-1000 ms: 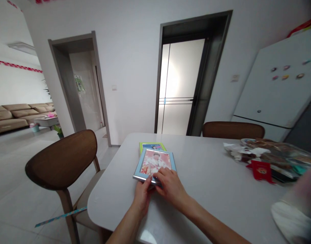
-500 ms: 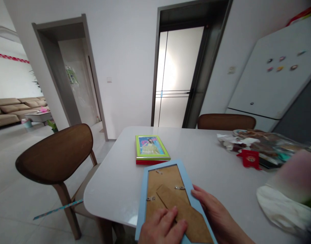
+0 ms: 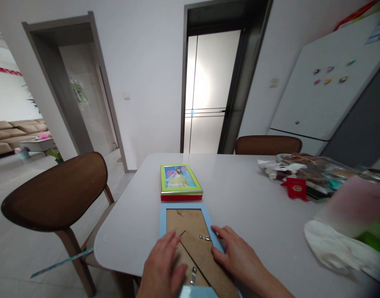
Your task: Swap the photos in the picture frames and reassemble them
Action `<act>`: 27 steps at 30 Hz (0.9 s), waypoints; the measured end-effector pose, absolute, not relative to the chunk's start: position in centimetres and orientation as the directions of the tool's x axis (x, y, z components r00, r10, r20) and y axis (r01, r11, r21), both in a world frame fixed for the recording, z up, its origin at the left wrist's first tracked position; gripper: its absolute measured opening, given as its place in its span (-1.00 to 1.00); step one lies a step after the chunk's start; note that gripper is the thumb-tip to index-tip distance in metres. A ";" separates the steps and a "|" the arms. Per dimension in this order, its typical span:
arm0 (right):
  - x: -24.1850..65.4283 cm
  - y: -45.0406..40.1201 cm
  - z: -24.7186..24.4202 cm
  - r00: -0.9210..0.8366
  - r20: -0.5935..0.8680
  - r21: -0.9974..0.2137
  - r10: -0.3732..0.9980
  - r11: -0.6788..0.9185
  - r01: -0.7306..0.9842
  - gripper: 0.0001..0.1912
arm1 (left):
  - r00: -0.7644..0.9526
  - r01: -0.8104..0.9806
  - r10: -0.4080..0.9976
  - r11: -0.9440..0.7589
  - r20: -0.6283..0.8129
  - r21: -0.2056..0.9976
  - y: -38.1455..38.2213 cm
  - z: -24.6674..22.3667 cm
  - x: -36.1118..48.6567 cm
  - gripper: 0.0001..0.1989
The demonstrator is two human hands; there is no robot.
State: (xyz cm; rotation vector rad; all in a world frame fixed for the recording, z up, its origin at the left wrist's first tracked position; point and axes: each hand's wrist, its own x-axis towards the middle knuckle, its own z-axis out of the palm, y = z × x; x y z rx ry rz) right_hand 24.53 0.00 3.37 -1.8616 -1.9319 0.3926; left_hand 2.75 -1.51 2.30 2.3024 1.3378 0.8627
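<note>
A light blue picture frame [image 3: 207,215] lies face down at the near edge of the table, its brown backing board [image 3: 190,219] and small metal clips showing. My left hand [image 3: 166,265] rests over the left side of the backing, fingers apart. On the right side, my right hand [image 3: 233,252] has its thumb and fingers around the blue border. Just beyond the frame lies a green-edged frame [image 3: 181,191] with a picture of a figure in a yellow dress, stacked on a red one [image 3: 181,198].
The white table [image 3: 239,198] carries a red packet [image 3: 297,188], plastic-wrapped items [image 3: 320,165], a white cloth [image 3: 329,252] and a pinkish container [image 3: 348,207] on the right. Brown chairs stand at the left [image 3: 57,190] and far side [image 3: 268,145].
The blue frame has turned straighter and sits lower, just short of the stack. My left hand has shifted left on the backing, and my right hand has moved left along the border. The view has shifted slightly.
</note>
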 end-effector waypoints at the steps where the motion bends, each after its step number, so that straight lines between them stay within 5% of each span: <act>1: 24.4 0.1 3.5 -0.028 0.120 -0.453 0.992 0.080 0.888 -0.51 | 0.278 0.697 0.909 -0.414 0.312 0.586 -0.9 2.2 2.2 -0.49; 4: 24.0 0.8 3.6 -0.081 0.136 -0.406 0.987 0.130 0.905 -0.54 | 0.144 0.693 0.957 -0.279 0.251 0.665 0.4 1.4 1.1 -0.40; 17: 22.9 1.8 3.3 -0.087 0.238 -0.377 0.967 0.174 0.910 -0.72 | 0.132 0.651 0.962 -0.266 0.239 0.711 0.6 0.6 1.0 -0.39; 23: 18.5 0.7 4.1 -0.332 0.286 -0.445 0.899 0.432 0.784 -0.78 | 0.130 0.666 0.954 -0.285 0.268 0.689 0.3 1.0 1.3 -0.41; 27: 15.7 1.0 4.5 -0.378 0.233 -0.417 0.896 0.443 0.794 -0.86 | 0.132 0.668 0.948 -0.301 0.290 0.681 0.2 0.9 1.4 -0.44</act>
